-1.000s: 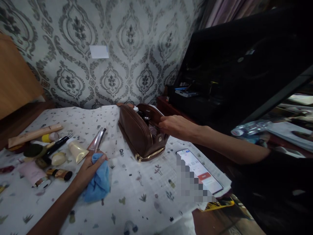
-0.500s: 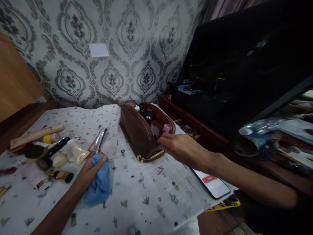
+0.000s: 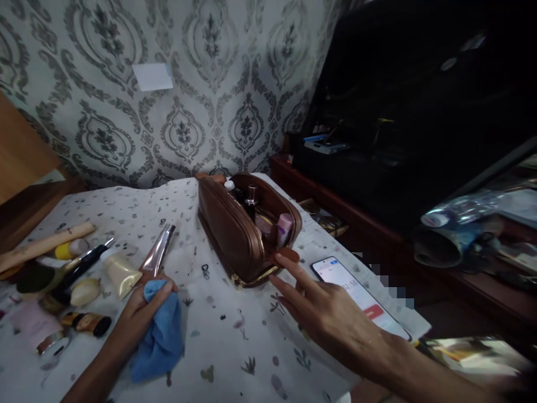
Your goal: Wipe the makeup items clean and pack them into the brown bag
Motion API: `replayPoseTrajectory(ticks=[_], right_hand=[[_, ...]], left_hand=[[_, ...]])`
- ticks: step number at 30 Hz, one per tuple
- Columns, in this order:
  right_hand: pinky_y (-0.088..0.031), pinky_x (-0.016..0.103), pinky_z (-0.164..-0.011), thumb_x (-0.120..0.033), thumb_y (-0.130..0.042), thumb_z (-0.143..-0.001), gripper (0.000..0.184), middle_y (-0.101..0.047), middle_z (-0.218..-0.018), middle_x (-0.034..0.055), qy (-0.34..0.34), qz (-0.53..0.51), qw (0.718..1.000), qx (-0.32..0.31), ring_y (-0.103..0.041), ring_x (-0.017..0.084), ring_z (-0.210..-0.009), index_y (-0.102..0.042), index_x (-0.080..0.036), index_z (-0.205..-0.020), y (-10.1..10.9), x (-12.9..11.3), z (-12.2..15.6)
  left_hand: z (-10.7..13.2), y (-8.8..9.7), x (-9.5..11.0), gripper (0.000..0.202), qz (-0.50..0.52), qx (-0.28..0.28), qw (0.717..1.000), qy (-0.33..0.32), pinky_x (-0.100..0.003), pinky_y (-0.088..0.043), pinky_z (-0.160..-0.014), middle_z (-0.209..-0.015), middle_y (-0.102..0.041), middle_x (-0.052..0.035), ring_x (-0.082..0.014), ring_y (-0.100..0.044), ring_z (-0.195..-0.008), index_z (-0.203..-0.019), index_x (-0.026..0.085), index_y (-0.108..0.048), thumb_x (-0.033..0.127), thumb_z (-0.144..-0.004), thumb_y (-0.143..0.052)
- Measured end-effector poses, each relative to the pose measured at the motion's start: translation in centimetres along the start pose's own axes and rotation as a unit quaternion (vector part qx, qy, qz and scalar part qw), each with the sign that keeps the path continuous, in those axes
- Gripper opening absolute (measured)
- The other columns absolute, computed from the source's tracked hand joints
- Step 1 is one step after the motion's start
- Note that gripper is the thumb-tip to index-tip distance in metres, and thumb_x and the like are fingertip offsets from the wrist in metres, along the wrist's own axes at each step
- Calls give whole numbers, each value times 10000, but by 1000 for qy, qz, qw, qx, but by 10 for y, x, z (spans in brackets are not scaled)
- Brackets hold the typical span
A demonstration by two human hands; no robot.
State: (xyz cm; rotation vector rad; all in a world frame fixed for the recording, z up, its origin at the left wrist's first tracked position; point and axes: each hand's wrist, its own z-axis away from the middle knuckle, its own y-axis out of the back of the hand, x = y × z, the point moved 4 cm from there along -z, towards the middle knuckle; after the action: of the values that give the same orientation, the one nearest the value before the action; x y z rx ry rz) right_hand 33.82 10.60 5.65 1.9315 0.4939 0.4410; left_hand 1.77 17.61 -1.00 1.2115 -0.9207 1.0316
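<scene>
My left hand (image 3: 146,305) is closed around a crumpled blue cloth (image 3: 161,333) above the patterned white sheet. A silver-pink tube (image 3: 158,250) extends beyond its fingers; whether they also grip it is unclear. An unzipped brown cosmetic bag (image 3: 229,229) stands in the middle. Inside it are a pink-capped bottle (image 3: 285,228), a dark bottle with a shiny cap (image 3: 250,202), and a white-capped item (image 3: 229,185). My right hand (image 3: 319,308) holds nothing, with its fingers apart and the tips at the bag's near end, by the zipper and a brown flap (image 3: 288,257).
On the left lie several cosmetics, including a cream tube (image 3: 121,273), a pink tube (image 3: 39,330) and a small black-and-gold bottle (image 3: 86,323). A lit phone (image 3: 361,296) rests right of the bag. Farther right are a large black screen (image 3: 403,112) and a plastic bottle (image 3: 461,208).
My right hand has drawn back from inside the bag to its near edge, and its fingers have spread. The pink bottle shows more fully. My left hand keeps the cloth.
</scene>
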Motion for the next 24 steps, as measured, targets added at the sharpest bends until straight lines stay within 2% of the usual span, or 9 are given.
replayPoseTrajectory(ticks=[6,9,12,16,19,21,24], right_hand=[[-598,321,-561,-169,-433,-967,287,-535,-1419,198,-24,-61,998,10,-704,163,-673,-660,-186,-1141,-4,-6,-9],[-602,335,-530,-212,-404,-982,296,-568,-1369,198,-29,-69,997,34,-702,171,-632,-677,-184,-1094,-6,-11,-18],[-595,350,-479,-245,-381,-987,329,-569,-1335,210,-35,-69,995,61,-692,180,-601,-676,-180,-1116,-9,-16,-25],[-545,320,-395,-293,-409,-977,322,-532,-1331,206,-63,-82,990,100,-698,223,-699,-676,-206,-1135,-13,-21,-31],[-569,330,-437,-299,-439,-971,294,-495,-1356,200,-84,-102,982,132,-683,225,-752,-671,-230,-1137,-15,-30,-34],[-598,342,-492,-274,-449,-969,273,-481,-1375,196,-71,-124,980,137,-678,214,-772,-665,-232,-1132,-17,-40,-38],[-616,321,-550,-239,-448,-966,252,-510,-1339,185,-15,-178,977,120,-682,196,-799,-666,-217,-1091,-26,-58,-47]], left_hand=[[-2,-4,3,428,-44,-21,997,-55,-253,-465,-612,-672,-568,-4,-164,-535,-645,-787,180,-663,605,-804,-615],[1,-11,11,376,-74,-60,990,-108,-259,-464,-666,-665,-544,2,-157,-527,-661,-727,182,-611,530,-862,-568],[5,-16,17,333,-104,-94,979,-150,-254,-450,-679,-671,-551,6,-148,-529,-663,-740,187,-582,473,-901,-528],[9,-17,20,299,-153,-109,966,-180,-252,-447,-678,-688,-600,1,-149,-559,-669,-794,187,-608,437,-921,-506],[11,-18,21,318,-204,-121,949,-209,-256,-444,-678,-696,-619,0,-152,-575,-666,-830,187,-625,458,-928,-491],[13,-19,23,317,-243,-122,935,-228,-256,-442,-681,-705,-632,-1,-154,-589,-673,-861,193,-637,469,-926,-496],[16,-22,25,292,-304,-121,907,-265,-260,-454,-718,-795,-680,-25,-171,-627,-742,-922,198,-654,464,-909,-535]])
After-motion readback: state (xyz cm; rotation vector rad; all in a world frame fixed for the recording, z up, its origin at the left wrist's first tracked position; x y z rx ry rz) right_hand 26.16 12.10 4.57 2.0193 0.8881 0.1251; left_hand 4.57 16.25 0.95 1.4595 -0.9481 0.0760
